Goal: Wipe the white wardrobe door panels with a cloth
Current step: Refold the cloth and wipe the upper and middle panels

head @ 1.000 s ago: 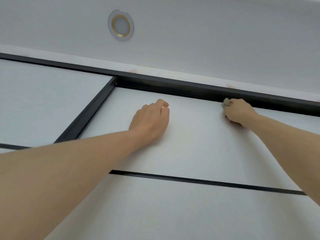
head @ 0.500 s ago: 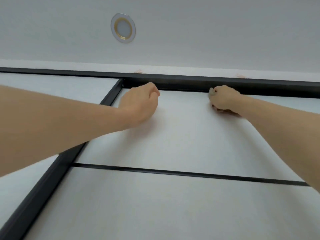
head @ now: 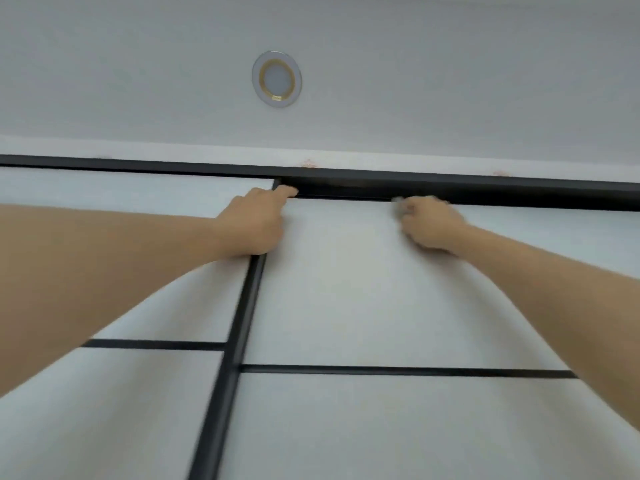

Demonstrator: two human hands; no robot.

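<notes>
The white wardrobe door panel (head: 346, 289) fills the middle, framed by black strips. My right hand (head: 429, 223) is bunched on a small pale cloth (head: 398, 202), pressed at the panel's top edge under the black top rail (head: 450, 188). Only a corner of the cloth shows past my fingers. My left hand (head: 256, 223) rests on the upper left corner of the same panel, over the black vertical frame (head: 242, 323), fingers curled and one fingertip reaching to the rail. It holds nothing.
A second white panel (head: 121, 192) lies to the left of the vertical frame. Thin black horizontal strips (head: 398, 370) divide the panels lower down. Above the rail is the white ceiling with a round recessed light (head: 277, 79).
Both hands have slid left along the top edge; the left hand now covers the vertical frame's top. The view has also shifted right, so the frame stands near the middle.
</notes>
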